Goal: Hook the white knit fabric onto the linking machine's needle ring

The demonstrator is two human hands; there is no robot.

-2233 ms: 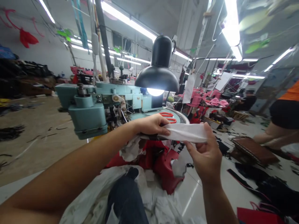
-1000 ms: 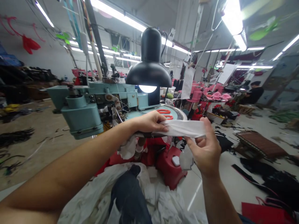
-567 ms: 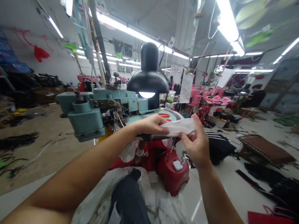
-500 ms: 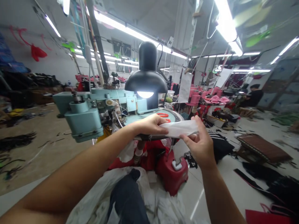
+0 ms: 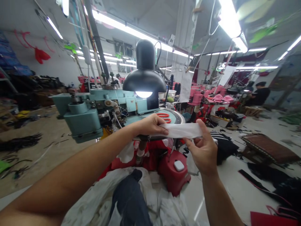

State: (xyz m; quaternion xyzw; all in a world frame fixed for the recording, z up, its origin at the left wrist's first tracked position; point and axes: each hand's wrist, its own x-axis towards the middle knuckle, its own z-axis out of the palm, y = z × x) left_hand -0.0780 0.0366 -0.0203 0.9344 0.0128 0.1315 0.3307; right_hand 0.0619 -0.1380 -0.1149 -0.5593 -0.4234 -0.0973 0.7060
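A narrow strip of white fabric (image 5: 181, 130) is stretched level between my two hands, just above the near edge of the machine's round table. My left hand (image 5: 154, 125) pinches its left end, thumb on top. At the other end my right hand (image 5: 202, 146) grips the strip, its thumb below and fingers behind. Orange-handled scissors (image 5: 164, 115) lie on the table beyond my left hand; their blades are partly hidden. The pale green sewing machine (image 5: 82, 117) stands to the left. White and dark cloth (image 5: 128, 197) covers my lap.
A black lamp (image 5: 144, 80) shines over the table. Below it stands a red stool (image 5: 175, 172) with a small white case (image 5: 179, 165) on top. A brown padded bench (image 5: 270, 147) and black fabric piles (image 5: 284, 182) are on the floor at right. A person (image 5: 261, 94) sits farther back.
The strip is flatter and straighter between my hands. My right hand has shifted slightly right. A piece of white material that hung over the stool has moved right, uncovering the white case.
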